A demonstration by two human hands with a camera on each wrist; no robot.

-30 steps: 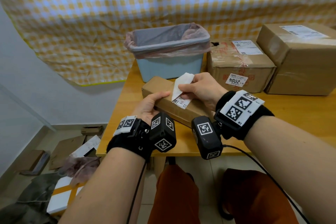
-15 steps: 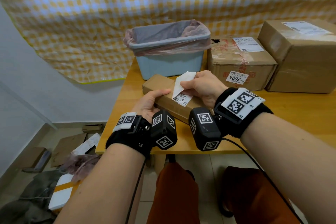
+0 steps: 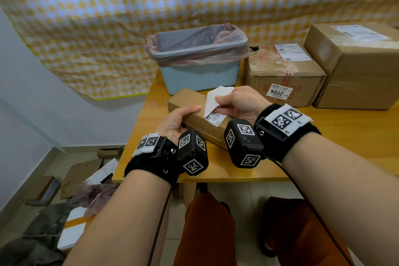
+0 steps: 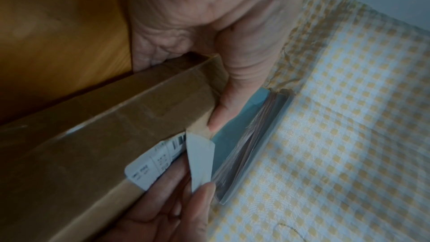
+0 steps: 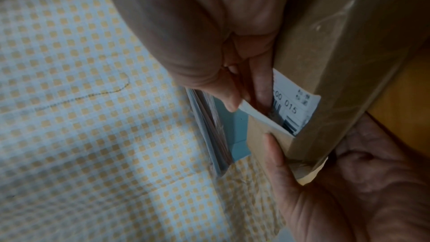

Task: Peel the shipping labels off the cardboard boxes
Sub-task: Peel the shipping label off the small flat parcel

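A long brown cardboard box (image 3: 190,103) lies slantwise near the table's front left. My left hand (image 3: 179,119) grips its near side, thumb (image 4: 232,87) laid across the top edge. A white shipping label (image 3: 212,104) is partly lifted from the box, its blank back folded up and its barcode end (image 5: 295,111) still stuck down. My right hand (image 3: 237,103) pinches the lifted flap (image 4: 200,157) between thumb and fingers. Two bigger boxes stand at the right, each with a label on top (image 3: 291,52) (image 3: 356,32).
A pale blue bin (image 3: 198,62) lined with a pink bag stands just behind the long box. The wooden table (image 3: 345,136) ends at its left edge beside my left hand. Cardboard scraps and foam litter the floor (image 3: 82,175). A checked cloth (image 3: 151,6) hangs behind.
My right hand has drawn the lifted flap back toward me, so more of the label is off the box. The left hand has kept its hold on the box.
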